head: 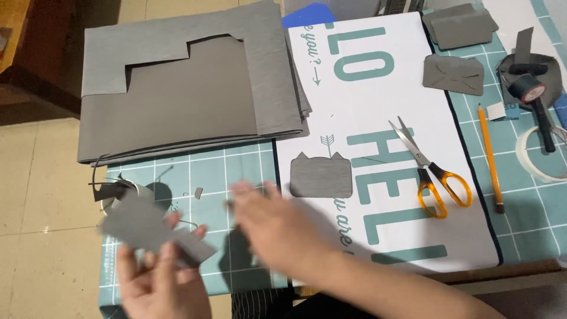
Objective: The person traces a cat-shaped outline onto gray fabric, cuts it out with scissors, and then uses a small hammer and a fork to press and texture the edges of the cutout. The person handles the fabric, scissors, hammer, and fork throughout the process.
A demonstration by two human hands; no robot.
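Matt grey felt-like sheet [177, 88]; scissors [428, 168] with shiny metal blades (glossy orange plastic handles); wooden pencil [489, 155].

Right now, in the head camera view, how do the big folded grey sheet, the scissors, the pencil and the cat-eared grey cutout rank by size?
1. Folded grey sheet, by far largest.
2. Scissors and pencil: similar length, too close to rank.
3. Cat-eared grey cutout, shortest, though broader than either.
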